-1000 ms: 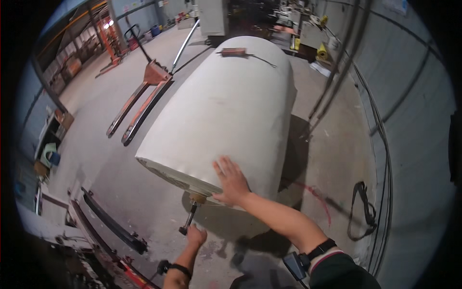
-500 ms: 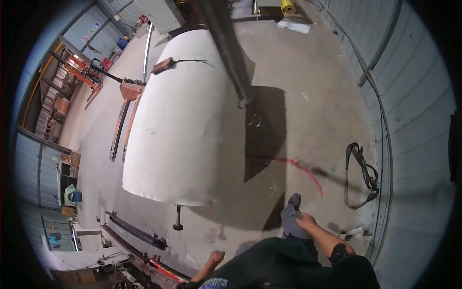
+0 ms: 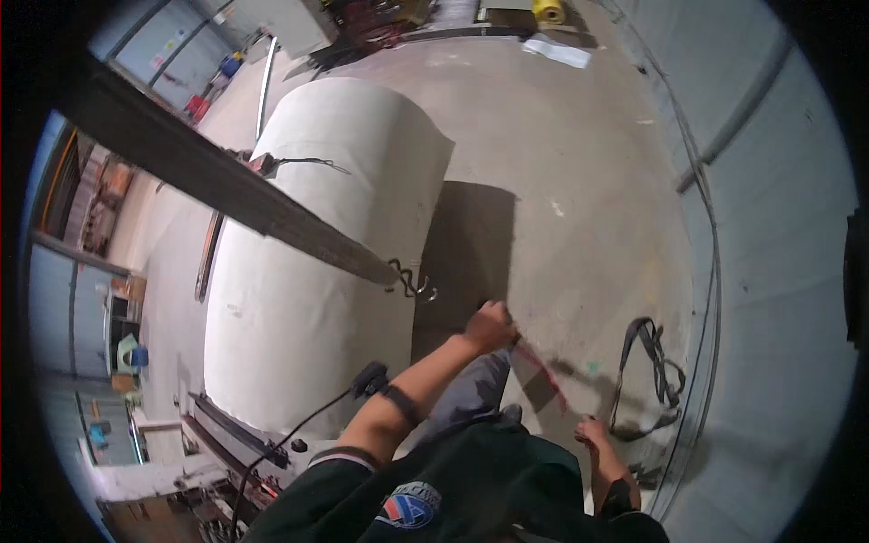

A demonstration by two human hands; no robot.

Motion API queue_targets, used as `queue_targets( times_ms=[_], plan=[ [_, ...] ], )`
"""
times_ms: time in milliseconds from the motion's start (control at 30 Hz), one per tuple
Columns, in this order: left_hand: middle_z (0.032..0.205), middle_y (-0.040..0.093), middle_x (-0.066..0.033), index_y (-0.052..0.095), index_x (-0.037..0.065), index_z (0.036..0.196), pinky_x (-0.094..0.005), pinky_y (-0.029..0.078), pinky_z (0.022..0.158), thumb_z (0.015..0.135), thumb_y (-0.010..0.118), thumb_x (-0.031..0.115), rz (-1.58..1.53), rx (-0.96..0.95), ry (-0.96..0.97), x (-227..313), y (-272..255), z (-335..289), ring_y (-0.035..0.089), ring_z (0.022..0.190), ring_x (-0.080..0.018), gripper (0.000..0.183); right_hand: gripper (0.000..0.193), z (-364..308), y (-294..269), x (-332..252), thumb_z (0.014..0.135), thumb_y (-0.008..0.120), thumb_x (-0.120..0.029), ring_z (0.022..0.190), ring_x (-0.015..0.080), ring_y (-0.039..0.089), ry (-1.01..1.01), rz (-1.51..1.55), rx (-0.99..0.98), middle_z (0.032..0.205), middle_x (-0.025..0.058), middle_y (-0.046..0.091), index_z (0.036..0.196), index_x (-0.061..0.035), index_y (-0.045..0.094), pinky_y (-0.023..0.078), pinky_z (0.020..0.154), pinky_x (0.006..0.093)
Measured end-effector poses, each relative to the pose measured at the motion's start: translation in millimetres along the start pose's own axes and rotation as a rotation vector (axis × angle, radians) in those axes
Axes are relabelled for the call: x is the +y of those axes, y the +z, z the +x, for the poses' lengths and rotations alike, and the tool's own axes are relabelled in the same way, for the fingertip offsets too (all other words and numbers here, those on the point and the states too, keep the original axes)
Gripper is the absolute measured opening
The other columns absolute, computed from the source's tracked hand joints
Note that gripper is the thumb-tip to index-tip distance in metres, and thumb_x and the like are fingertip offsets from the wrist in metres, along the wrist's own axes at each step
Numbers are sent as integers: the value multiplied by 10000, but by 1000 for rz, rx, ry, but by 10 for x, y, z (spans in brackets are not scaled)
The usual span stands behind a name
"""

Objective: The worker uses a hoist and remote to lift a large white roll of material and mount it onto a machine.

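My left hand [image 3: 491,328] is stretched forward over the floor, right of a large white roll [image 3: 299,299]. Its fingers are curled closed and nothing shows in them. A small camera [image 3: 369,380] with a black cable is strapped to that forearm. My right hand [image 3: 593,432] hangs lower at my right side, small in view, fingers curled with nothing visible in them. Near it, a looped black strap [image 3: 654,357] lies on the floor. A dark metal beam [image 3: 262,204] with a hook [image 3: 412,282] at its end crosses above the roll, apart from my left hand.
A corrugated wall [image 3: 769,235] with cables runs along the right. A small red controller [image 3: 262,165] with a lead lies on the roll. Dark metal rails [image 3: 237,430] lie at the lower left. A yellow roll [image 3: 549,12] and a white sheet [image 3: 557,52] lie at the far end.
My left arm has swung forward and right, while my right hand has dropped back. The beam now slants across the roll from the left. The roll sits nearer and further left in view.
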State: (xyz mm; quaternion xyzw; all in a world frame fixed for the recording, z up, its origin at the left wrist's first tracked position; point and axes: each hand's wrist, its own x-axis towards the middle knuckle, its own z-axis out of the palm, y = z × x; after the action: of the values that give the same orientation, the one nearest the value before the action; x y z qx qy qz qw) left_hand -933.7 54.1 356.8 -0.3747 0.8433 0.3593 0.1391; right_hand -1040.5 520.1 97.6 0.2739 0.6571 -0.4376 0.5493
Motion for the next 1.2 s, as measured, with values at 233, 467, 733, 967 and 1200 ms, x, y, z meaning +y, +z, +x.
queue_targets(
  times_ms=[233, 467, 733, 967, 1200],
  plan=[
    [1417, 407, -293, 364, -62, 1407, -458, 421, 1067, 925, 568, 305, -404, 349, -564, -277, -1017, 1936, 482, 1281, -416, 639, 291, -27, 1530, -2015, 968, 569, -245, 666, 182, 555, -290, -149, -31, 790, 57, 544, 1112, 8, 564, 439, 546, 311],
    [1399, 397, -301, 386, -72, 1357, -470, 401, 1080, 896, 602, 282, -544, 766, -843, -833, -2326, 2854, 449, 1304, -431, 620, 293, 807, 1282, -3334, 947, 573, -266, 715, 245, 588, -293, -555, 81, 854, 95, 601, 1040, 8, 619, 490, 631, 413],
    [1475, 340, -364, 360, -145, 1416, -526, 172, 1194, 869, 622, 423, 126, 1530, -779, -2795, -3754, 2594, 258, 1423, -475, 831, 344, 689, 2936, -5280, 948, 600, -306, 851, 281, 625, -23, -582, -50, 952, 105, 621, 1173, -47, 598, 520, 728, 468],
    [1513, 240, -319, 308, -48, 1473, -603, 320, 1091, 723, 688, 702, -82, 1644, -1707, -4258, -5257, 1647, 292, 1398, -451, 1127, 301, 1209, 4438, -7014, 956, 587, -307, 816, 237, 599, -202, -1170, -51, 935, 128, 646, 1090, -41, 627, 533, 706, 421],
    [1488, 291, -321, 205, -109, 1485, -463, 387, 1105, 652, 777, 654, -368, 1541, -1806, -4727, -5416, 1494, 382, 1353, -435, 1265, 183, 2122, 6106, -8760, 963, 529, -243, 594, 121, 544, -293, -837, -187, 719, 18, 561, 949, -75, 601, 438, 483, 285]
  ],
)
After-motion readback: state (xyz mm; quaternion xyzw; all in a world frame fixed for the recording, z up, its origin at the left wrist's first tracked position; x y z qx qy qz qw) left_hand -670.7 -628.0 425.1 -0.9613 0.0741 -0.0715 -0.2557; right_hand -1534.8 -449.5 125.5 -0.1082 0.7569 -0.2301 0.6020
